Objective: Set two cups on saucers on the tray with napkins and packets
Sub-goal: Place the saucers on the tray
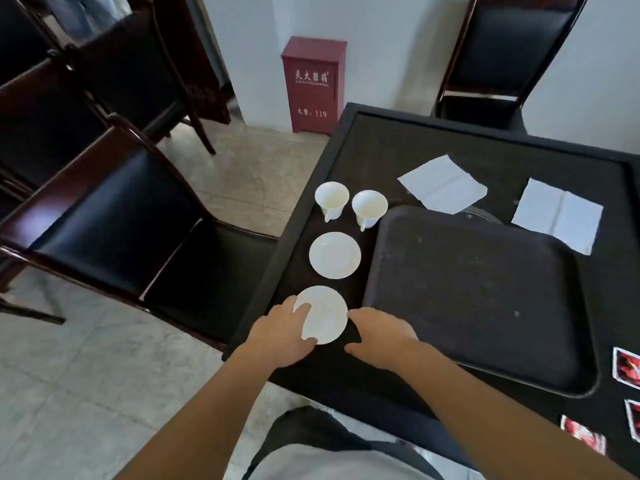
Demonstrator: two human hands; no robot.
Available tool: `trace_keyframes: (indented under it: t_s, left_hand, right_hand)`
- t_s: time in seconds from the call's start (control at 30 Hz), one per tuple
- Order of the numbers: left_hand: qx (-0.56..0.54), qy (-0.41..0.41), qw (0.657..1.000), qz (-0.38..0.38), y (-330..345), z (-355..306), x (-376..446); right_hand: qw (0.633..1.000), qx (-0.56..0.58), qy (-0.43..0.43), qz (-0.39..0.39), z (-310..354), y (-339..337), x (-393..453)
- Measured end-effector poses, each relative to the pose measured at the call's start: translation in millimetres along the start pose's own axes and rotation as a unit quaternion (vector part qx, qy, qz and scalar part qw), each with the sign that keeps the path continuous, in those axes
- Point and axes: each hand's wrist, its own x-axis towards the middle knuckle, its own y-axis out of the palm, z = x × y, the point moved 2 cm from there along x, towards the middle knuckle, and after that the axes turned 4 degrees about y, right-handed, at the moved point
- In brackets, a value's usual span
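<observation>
Two white cups point(331, 199) point(369, 207) stand side by side on the black table, left of the dark tray point(478, 299). Below them lie two white saucers, the far saucer point(334, 255) and the near saucer point(325, 315). My left hand point(282, 332) grips the near saucer's left edge, thumb and fingers around its rim. My right hand point(382, 337) rests just to the right of that saucer with fingers spread, fingertips at its rim. Two white napkins point(443, 183) point(557, 214) lie beyond the tray. Red packets point(627, 367) point(583, 438) lie at the table's right edge.
A black-seated chair point(114, 216) stands close to the table's left side, more chairs behind it. A red cabinet point(313, 84) stands against the wall. Another chair point(498, 57) is at the table's far side. The table's raised edge point(277, 258) runs beside the saucers.
</observation>
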Motion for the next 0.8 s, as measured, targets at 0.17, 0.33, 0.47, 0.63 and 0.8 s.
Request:
trace_keyframes:
  t_s: [0.17, 0.33, 0.47, 0.63, 0.8]
  left_hand:
    - [-0.015, 0.057, 0.998, 0.023, 23.1, 26.1, 22.3]
    - [0.005, 0.128, 0.992, 0.003, 36.3, 35.7, 42.3]
    - [0.005, 0.167, 0.986, 0.024, 42.3, 37.0, 52.3]
    - [-0.001, 0.168, 0.986, 0.019, 44.4, 38.2, 57.5]
    - [0.015, 0.179, 0.984, 0.018, 43.5, 41.4, 58.3]
  right_hand:
    - [0.999, -0.005, 0.042, 0.008, 20.9, 23.6, 32.5]
    - [0.997, 0.008, 0.080, 0.000, 29.7, 42.4, 54.2]
    - [0.995, 0.006, 0.095, -0.007, 36.7, 51.8, 62.4]
    - [0.994, -0.027, 0.104, -0.016, 35.2, 57.3, 72.4]
    - [0.994, -0.030, 0.097, -0.033, 32.1, 61.8, 78.2]
